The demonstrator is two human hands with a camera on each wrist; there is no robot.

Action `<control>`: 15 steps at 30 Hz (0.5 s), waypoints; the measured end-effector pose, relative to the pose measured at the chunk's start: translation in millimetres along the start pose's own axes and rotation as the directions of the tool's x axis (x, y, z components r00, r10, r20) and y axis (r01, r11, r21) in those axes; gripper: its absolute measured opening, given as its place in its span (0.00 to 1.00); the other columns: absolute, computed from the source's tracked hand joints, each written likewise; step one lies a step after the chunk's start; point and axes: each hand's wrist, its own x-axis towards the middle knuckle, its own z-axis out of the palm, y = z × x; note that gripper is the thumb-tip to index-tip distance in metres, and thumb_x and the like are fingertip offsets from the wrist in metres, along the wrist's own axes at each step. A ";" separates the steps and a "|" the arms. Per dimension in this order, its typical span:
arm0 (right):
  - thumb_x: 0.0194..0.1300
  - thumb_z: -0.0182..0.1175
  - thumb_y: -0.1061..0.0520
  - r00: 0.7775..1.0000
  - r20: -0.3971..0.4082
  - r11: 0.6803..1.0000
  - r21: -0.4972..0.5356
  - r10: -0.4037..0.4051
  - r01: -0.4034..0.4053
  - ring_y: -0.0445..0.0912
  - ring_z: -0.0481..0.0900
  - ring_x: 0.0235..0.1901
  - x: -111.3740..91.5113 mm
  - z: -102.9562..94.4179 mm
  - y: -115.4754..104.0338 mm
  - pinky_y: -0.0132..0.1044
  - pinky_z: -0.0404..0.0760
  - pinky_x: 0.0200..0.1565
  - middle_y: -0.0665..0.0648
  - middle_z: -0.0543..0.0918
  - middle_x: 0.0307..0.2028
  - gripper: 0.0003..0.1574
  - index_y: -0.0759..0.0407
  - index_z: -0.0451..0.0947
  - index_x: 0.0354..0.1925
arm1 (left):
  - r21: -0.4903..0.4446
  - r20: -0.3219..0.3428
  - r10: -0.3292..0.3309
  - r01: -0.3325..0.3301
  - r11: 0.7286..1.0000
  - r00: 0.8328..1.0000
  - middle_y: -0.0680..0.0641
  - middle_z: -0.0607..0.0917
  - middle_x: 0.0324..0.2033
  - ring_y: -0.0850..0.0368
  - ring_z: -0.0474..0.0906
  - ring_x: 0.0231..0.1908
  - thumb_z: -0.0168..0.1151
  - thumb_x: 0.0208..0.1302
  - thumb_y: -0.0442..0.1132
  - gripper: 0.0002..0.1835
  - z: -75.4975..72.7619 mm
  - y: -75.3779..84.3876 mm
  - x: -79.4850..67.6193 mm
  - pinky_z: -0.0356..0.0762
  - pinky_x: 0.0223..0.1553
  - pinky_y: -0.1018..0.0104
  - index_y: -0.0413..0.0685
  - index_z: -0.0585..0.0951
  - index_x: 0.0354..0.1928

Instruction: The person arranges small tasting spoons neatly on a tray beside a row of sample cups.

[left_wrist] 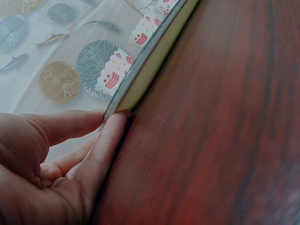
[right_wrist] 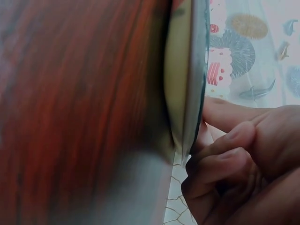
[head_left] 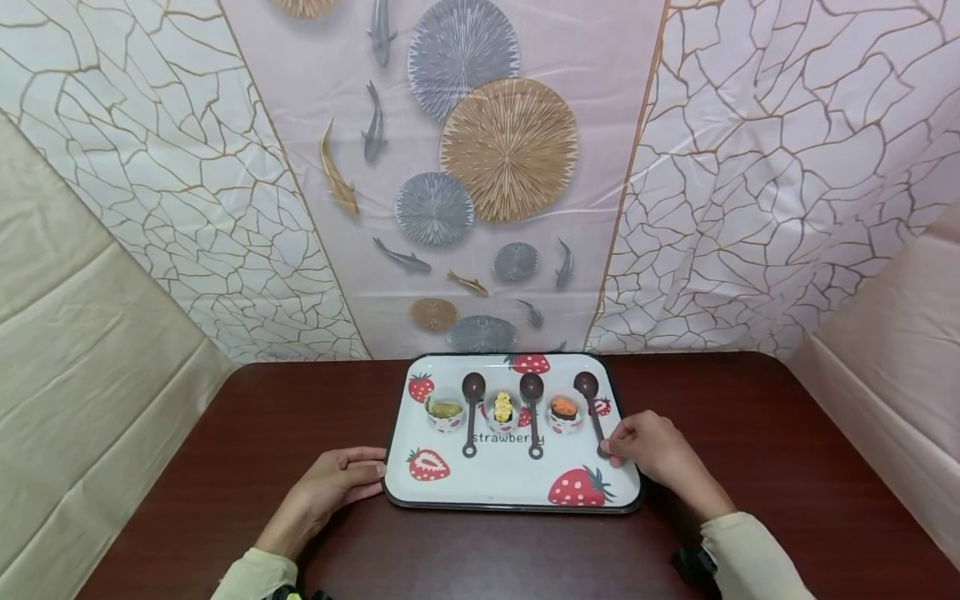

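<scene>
A white tray (head_left: pixel 491 483) with a dark rim and strawberry prints lies on the table. My left hand (head_left: pixel 333 487) pinches its left edge; in the left wrist view the thumb (left_wrist: pixel 70 124) lies at the rim with a finger below. On the right, my right hand (head_left: pixel 656 450) pinches the handle end of a brown spoon (head_left: pixel 591 400). Two more brown spoons, one left (head_left: pixel 472 417) and one central (head_left: pixel 533 408), lie bowl-end away. Between the spoons stand paper cups: one with green food (head_left: pixel 446 410), one with corn-topped sushi (head_left: pixel 502 407), one with orange-topped sushi (head_left: pixel 564 408).
The dark red-brown table (head_left: pixel 300 400) extends on both sides of the tray. Behind it hangs a patterned cloth (head_left: pixel 480 275) with fish and discs, and beige cloth panels (head_left: pixel 90 350) flank the sides.
</scene>
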 end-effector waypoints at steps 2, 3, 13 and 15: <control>0.68 0.73 0.57 1.000 -0.006 1.000 0.000 0.005 -0.005 0.47 0.74 0.28 -0.7 0.2 -1.0 0.37 0.69 0.30 0.50 0.83 0.19 0.11 0.59 0.85 0.28 | 0.003 -0.006 -0.003 0.003 1.000 1.000 0.44 0.89 0.48 0.62 0.85 0.46 0.66 0.71 0.30 0.30 -0.3 0.7 -0.1 0.89 0.50 0.66 0.20 0.69 0.69; 0.68 0.73 0.57 1.000 -0.010 1.000 -0.001 0.004 -0.004 0.47 0.74 0.28 -0.7 0.5 -1.0 0.37 0.69 0.30 0.51 0.82 0.19 0.11 0.59 0.85 0.29 | 0.007 -0.006 -0.004 0.004 1.000 1.000 0.44 0.89 0.48 0.62 0.85 0.46 0.66 0.72 0.30 0.30 -0.4 1.0 -0.2 0.89 0.50 0.66 0.20 0.69 0.69; 0.72 0.68 0.60 1.000 -0.018 1.000 0.017 0.001 -0.001 0.47 0.74 0.26 -3.0 4.1 -2.5 0.37 0.69 0.28 0.52 0.81 0.20 0.09 0.59 0.85 0.32 | 0.023 -0.006 -0.011 0.012 1.000 1.000 0.41 0.88 0.52 0.61 0.86 0.47 0.67 0.72 0.32 0.31 0.5 1.2 -2.3 0.89 0.51 0.65 0.21 0.69 0.70; 0.72 0.68 0.60 1.000 -0.018 1.000 0.020 0.008 -0.008 0.47 0.73 0.25 -3.3 4.9 -2.6 0.37 0.68 0.27 0.53 0.81 0.19 0.08 0.58 0.84 0.32 | 0.024 -0.004 -0.010 0.011 1.000 1.000 0.41 0.88 0.53 0.61 0.85 0.47 0.66 0.72 0.32 0.31 1.0 1.0 -2.3 0.89 0.51 0.65 0.20 0.69 0.70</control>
